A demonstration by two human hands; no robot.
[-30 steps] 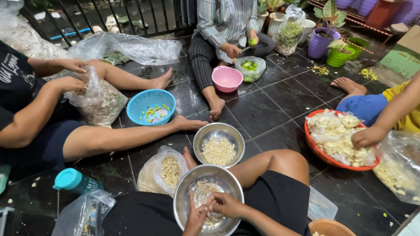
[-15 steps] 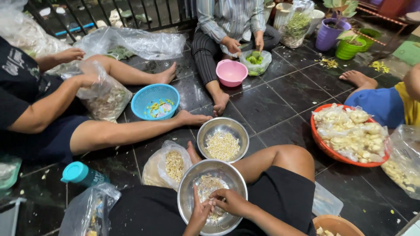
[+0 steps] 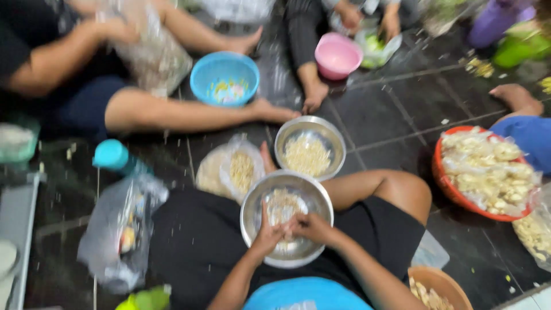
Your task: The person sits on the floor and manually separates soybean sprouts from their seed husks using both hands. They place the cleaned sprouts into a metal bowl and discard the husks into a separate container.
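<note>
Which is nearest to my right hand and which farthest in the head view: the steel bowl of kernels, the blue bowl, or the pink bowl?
From the right hand:
1. Steel bowl of pale kernels, on the floor just ahead of the lap.
2. Blue bowl, farther ahead and to the left, by another person's leg.
3. Pink bowl, farthest, at the top by the seated person opposite.

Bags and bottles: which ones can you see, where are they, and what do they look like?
Clear bag: left of the steel bowls, holds pale bits.
Crumpled clear bag: bottom left on the floor.
Bottle: left, teal cap.
Clear bag: top left, on a person's lap.
</note>
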